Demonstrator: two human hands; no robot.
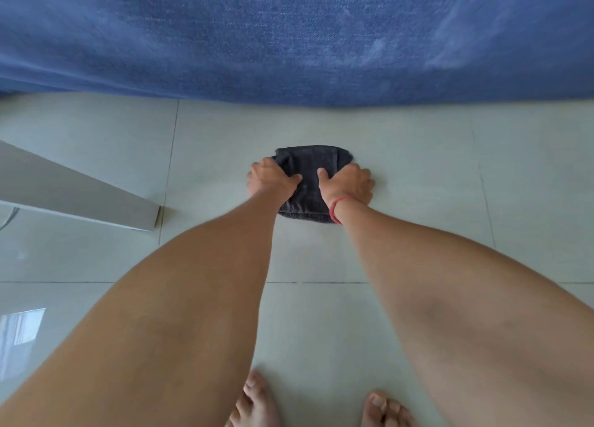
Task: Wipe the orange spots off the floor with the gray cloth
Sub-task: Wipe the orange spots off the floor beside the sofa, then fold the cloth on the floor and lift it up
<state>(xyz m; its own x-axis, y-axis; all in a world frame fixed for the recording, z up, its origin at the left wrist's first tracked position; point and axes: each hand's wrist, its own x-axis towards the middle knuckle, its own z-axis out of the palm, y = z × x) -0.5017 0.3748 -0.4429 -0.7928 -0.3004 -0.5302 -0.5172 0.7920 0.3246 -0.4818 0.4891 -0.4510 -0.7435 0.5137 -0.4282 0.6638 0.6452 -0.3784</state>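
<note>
A folded dark gray cloth [310, 169] lies flat on the pale tiled floor [418, 176], a little in front of the blue rug. My left hand [271, 177] presses on the cloth's left side, fingers curled over its edge. On the cloth's right side my right hand [348, 182] presses down with spread fingers; a red band circles that wrist. No orange spots show on the floor around the cloth; whatever is beneath the cloth is hidden.
A large blue rug [289, 34] fills the top of the view, its edge just beyond the cloth. A light gray slanted panel [74, 192] stands at the left. My bare toes [257, 401] show at the bottom edge.
</note>
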